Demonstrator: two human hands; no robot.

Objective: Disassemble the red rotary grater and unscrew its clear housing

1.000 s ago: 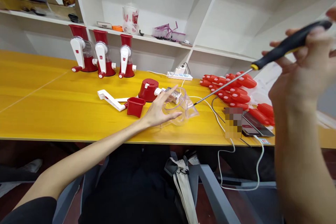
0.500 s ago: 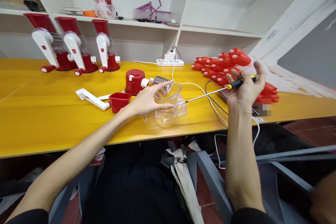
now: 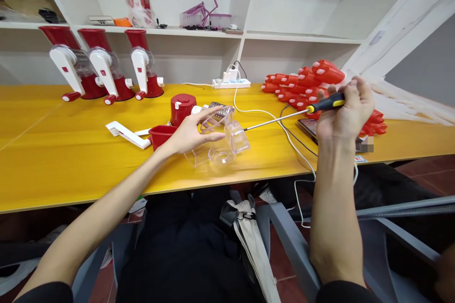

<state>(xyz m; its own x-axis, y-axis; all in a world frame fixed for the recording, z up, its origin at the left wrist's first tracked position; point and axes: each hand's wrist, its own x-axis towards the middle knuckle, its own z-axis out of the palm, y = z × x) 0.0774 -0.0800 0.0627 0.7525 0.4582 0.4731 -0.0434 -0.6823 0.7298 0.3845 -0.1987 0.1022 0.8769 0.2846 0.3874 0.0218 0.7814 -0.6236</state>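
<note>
My left hand (image 3: 192,132) grips the upper part of a clear plastic grater body (image 3: 222,149), thumb and fingers round its wall. The body is tilted to the left over the table. In my right hand (image 3: 346,113) is a screwdriver (image 3: 327,102) with a black and yellow handle, its long shaft pointing left. The tip meets or nearly meets the side opening of the clear body; I cannot tell whether it touches. Behind my left hand are a red base (image 3: 182,108) and a metal grater drum (image 3: 221,110), partly hidden. A red hopper (image 3: 160,135) and a white crank handle (image 3: 128,135) lie to the left.
Three assembled red and white rotary graters (image 3: 144,64) stand at the back left. A power strip (image 3: 231,83) with white cables sits at the back. Red bundled parts (image 3: 302,87) and a phone (image 3: 307,128) are at the right. The table's front edge runs close to me.
The clear body has tipped further left with my left hand. My right hand has moved right and slightly up with the screwdriver. The view has shifted a little.
</note>
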